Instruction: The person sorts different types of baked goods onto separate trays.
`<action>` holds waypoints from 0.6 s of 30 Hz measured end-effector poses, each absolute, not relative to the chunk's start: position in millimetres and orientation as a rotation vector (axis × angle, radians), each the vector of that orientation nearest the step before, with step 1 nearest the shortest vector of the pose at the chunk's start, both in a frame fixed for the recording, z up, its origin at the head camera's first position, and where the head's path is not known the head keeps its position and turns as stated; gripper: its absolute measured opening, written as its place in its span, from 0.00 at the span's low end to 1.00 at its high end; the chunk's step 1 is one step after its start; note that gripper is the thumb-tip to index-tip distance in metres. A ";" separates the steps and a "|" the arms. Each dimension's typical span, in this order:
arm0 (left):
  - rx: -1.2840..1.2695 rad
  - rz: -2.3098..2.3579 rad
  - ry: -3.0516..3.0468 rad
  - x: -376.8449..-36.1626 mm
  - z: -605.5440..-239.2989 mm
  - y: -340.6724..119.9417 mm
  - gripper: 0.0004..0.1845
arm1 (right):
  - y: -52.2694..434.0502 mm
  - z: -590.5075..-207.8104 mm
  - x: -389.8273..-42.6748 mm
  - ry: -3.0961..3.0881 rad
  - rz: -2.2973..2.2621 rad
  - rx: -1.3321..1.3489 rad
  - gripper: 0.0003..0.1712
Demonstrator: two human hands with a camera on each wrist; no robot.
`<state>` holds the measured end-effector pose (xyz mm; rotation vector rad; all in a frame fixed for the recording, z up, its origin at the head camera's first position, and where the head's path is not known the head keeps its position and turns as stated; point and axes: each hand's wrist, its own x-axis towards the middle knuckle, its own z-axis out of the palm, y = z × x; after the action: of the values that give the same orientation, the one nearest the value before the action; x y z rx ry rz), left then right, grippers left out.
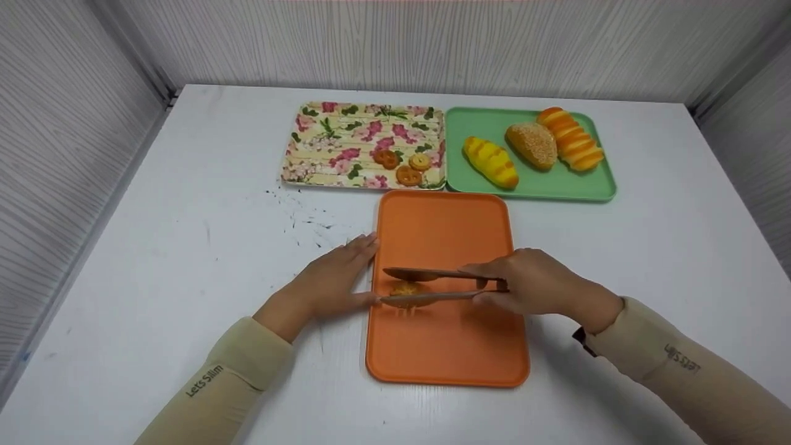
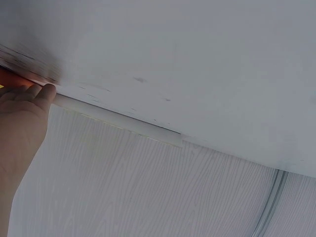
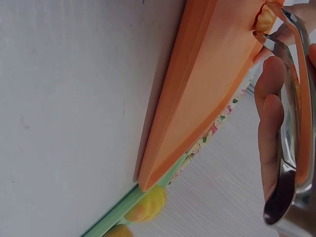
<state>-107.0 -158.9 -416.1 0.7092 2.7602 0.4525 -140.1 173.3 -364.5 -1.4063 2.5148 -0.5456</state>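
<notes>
My right hand (image 1: pixel 534 281) grips a pair of metal tongs (image 1: pixel 445 274) above the orange tray (image 1: pixel 445 352), their tips pointing left. Between the tips lies a small golden-brown cookie (image 1: pixel 406 288), partly hidden by the nearer arm; the right wrist view shows the cookie (image 3: pixel 265 19) beside the tips of the tongs (image 3: pixel 302 103). I cannot tell whether both tips press on it. My left hand (image 1: pixel 330 278) touches the tray's left rim with extended fingers and thumb. In the left wrist view, that hand (image 2: pixel 22 118) is at the tray's orange edge (image 2: pixel 12 79).
Behind the orange tray, a floral tray (image 1: pixel 321 148) carries a round cookie (image 1: pixel 420 162) and two pretzel-shaped cookies (image 1: pixel 408 176). To its right, a green tray (image 1: pixel 550 188) bears a yellow bread (image 1: pixel 491 162), a seeded bun (image 1: pixel 532 146) and a striped loaf (image 1: pixel 571 141). Patterned panels (image 1: pixel 432 43) enclose the white table (image 1: pixel 204 247).
</notes>
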 end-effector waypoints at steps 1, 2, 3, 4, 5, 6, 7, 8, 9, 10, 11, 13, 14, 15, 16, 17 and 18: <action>0.705 0.450 2.760 -107.0 -416.2 -158.9 0.48 | 173.1 -363.9 -140.3 2.518 -0.533 -1.408 0.26; 0.703 0.449 2.761 -107.0 -416.4 -159.0 0.48 | 173.0 -363.4 -140.3 2.520 -0.521 -1.411 0.26; 0.703 0.447 2.762 -107.1 -416.7 -159.0 0.48 | 172.8 -362.8 -140.4 2.522 -0.507 -1.411 0.26; 0.705 0.447 2.764 -107.1 -416.9 -159.1 0.48 | 172.5 -362.1 -140.4 2.524 -0.496 -1.410 0.26; 0.705 0.447 2.764 -107.2 -417.3 -159.1 0.48 | 172.3 -361.5 -140.5 2.524 -0.486 -1.412 0.26; 0.710 0.446 2.765 -107.4 -417.9 -159.1 0.48 | 172.0 -360.8 -140.4 2.524 -0.476 -1.416 0.26; 0.713 0.448 2.765 -107.4 -418.3 -159.2 0.48 | 171.9 -360.3 -140.4 2.525 -0.465 -1.422 0.25; 0.713 0.447 2.766 -107.5 -418.8 -159.4 0.49 | 171.7 -359.8 -140.5 2.524 -0.459 -1.430 0.25; 0.712 0.447 2.766 -107.5 -419.4 -159.6 0.49 | 171.5 -359.3 -140.5 2.523 -0.456 -1.435 0.25; 0.711 0.447 2.766 -107.4 -419.8 -159.8 0.49 | 171.4 -359.1 -140.6 2.522 -0.458 -1.442 0.24; 0.710 0.449 2.766 -107.3 -420.2 -160.0 0.49 | 171.5 -359.2 -140.8 2.519 -0.460 -1.450 0.24; 0.705 0.450 2.765 -107.1 -420.7 -160.3 0.49 | 171.8 -359.7 -141.0 2.519 -0.466 -1.455 0.24; 0.703 0.448 2.766 -107.0 -420.8 -160.4 0.49 | 172.1 -360.3 -141.2 2.518 -0.472 -1.455 0.24; 0.707 0.447 2.767 -107.2 -420.9 -160.4 0.49 | 172.5 -360.6 -141.4 2.518 -0.476 -1.454 0.24; 0.712 0.447 2.767 -107.2 -420.8 -160.6 0.49 | 172.9 -360.8 -141.7 2.518 -0.476 -1.452 0.24; 0.714 0.446 2.767 -107.4 -420.8 -160.5 0.49 | 173.4 -360.8 -142.0 2.518 -0.478 -1.449 0.24; 0.719 0.447 2.768 -107.6 -420.8 -160.5 0.50 | 174.0 -360.5 -142.5 2.519 -0.482 -1.445 0.24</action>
<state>-107.6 -160.5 -420.8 0.7191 2.7675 0.4469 -142.5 174.0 -360.5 -1.4446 2.5188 -0.4815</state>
